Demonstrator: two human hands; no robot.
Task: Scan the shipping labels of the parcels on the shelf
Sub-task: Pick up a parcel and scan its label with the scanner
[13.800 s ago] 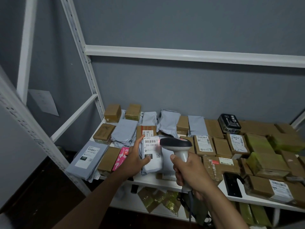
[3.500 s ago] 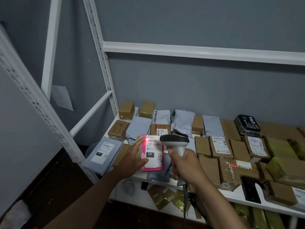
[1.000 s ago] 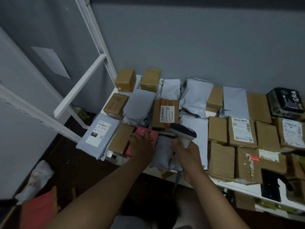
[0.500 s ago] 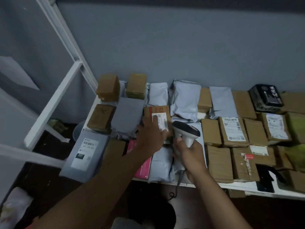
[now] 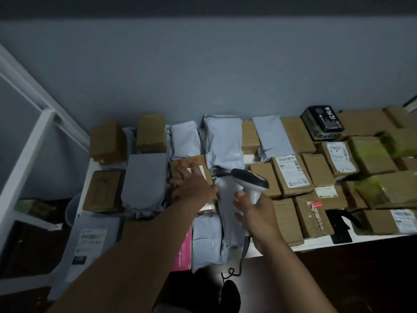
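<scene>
My left hand (image 5: 191,185) lies over a small brown cardboard parcel (image 5: 180,164) with a white label in the shelf's middle row, fingers curled around its near edge. My right hand (image 5: 256,213) grips the handle of a white and black barcode scanner (image 5: 249,180), whose head points left toward that parcel. No red scan light shows. The pink parcel (image 5: 184,251) lies flat at the front edge, partly under my left forearm. Grey mailer bags (image 5: 145,177) and brown boxes (image 5: 291,175) cover the white shelf (image 5: 316,241).
A black box (image 5: 322,123) with white characters stands at the back right. White rack posts (image 5: 29,141) rise on the left. The scanner's cable (image 5: 234,267) hangs below the shelf edge. A labelled grey mailer (image 5: 90,240) lies at the front left corner.
The pink parcel was put back on the shelf. My left hand reached back to the brown labelled parcel and closed on it; the scanner followed slightly to the right.
</scene>
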